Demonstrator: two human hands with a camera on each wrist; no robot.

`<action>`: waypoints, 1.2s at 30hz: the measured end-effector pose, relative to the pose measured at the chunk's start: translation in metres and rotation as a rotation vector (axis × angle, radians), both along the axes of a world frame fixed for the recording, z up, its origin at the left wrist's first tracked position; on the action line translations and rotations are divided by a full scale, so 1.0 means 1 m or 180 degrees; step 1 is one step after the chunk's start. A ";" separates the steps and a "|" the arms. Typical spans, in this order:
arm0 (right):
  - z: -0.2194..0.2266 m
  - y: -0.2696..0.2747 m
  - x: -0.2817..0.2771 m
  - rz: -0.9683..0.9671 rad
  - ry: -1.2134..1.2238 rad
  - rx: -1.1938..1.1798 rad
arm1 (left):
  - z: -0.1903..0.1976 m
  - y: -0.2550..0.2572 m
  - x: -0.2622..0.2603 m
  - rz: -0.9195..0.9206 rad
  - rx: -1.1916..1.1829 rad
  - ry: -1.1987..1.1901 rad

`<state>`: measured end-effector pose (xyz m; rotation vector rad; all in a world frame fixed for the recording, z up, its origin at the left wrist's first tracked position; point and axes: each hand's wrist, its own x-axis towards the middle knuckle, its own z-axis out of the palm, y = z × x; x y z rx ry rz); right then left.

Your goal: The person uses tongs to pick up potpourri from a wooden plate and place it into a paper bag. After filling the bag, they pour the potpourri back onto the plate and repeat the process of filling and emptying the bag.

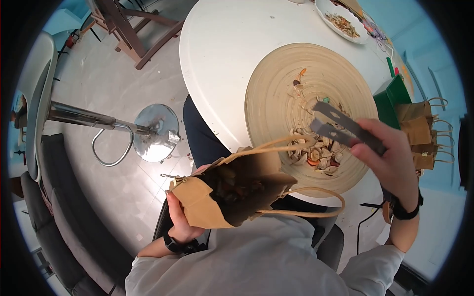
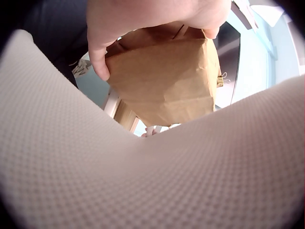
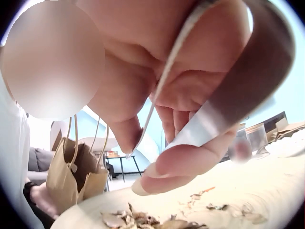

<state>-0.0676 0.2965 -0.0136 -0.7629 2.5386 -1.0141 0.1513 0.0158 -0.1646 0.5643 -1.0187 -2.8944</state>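
Note:
My left hand [image 1: 181, 222] grips a brown paper bag [image 1: 200, 201] by its bottom end, tilted with its mouth toward the table. Dark, dried pieces show dimly inside the bag, and its two handles reach over the edge of a round wooden tray [image 1: 269, 84]. In the left wrist view, the fingers spread across the bag's base [image 2: 157, 78]. My right hand [image 1: 390, 160] holds metal tongs [image 1: 340, 121] above the tray, their two tips apart with nothing visible between them. Below lies a loose pile of dried petals and chips [image 1: 323, 155], mostly pale with some orange.
The tray sits on a round white table [image 1: 222, 54]. A white dish [image 1: 323, 7] of dried bits stands at the far side. To the right are a green box [image 1: 387, 101] and several small paper bags [image 1: 414, 126]. A bar stool [image 1: 94, 116] stands at left.

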 end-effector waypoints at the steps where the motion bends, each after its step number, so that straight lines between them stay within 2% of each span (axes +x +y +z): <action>1: -0.001 0.001 0.003 -0.0041 0.0231 0.0403 | 0.001 0.000 -0.001 -0.0046 -0.0105 0.0033; 6: -0.027 -0.004 0.021 0.0245 0.0724 0.0866 | -0.004 -0.003 0.004 -0.0063 -0.0134 -0.0073; 8: -0.029 -0.008 0.023 0.0284 0.0822 0.0935 | -0.005 -0.005 0.006 -0.0177 -0.0032 0.0331; 12: -0.029 -0.008 0.024 0.0400 0.1030 0.1149 | -0.008 -0.002 0.008 -0.0181 -0.0005 0.0383; 14: -0.027 -0.008 0.025 0.0419 0.1025 0.1198 | -0.018 0.004 0.013 0.0496 0.1630 0.0684; 20: -0.025 -0.013 0.029 0.0438 0.1015 0.1298 | -0.014 0.003 0.013 0.0528 0.1681 0.0684; 21: -0.025 -0.013 0.029 0.0425 0.0995 0.1303 | -0.012 0.001 0.013 0.0527 0.1683 0.0685; 23: -0.025 -0.013 0.030 0.0410 0.1031 0.1251 | -0.003 -0.004 0.012 -0.0108 -0.0193 -0.0176; 28: -0.028 -0.009 0.027 0.0344 0.1084 0.0957 | -0.002 -0.004 0.011 -0.0042 -0.0248 -0.0240; 34: -0.020 -0.005 0.022 0.0000 0.0796 0.0898 | -0.003 -0.002 0.008 0.0052 -0.0115 -0.0129; 36: -0.018 -0.003 0.020 -0.0179 0.0468 0.0641 | -0.003 -0.002 0.007 0.0091 -0.0009 -0.0109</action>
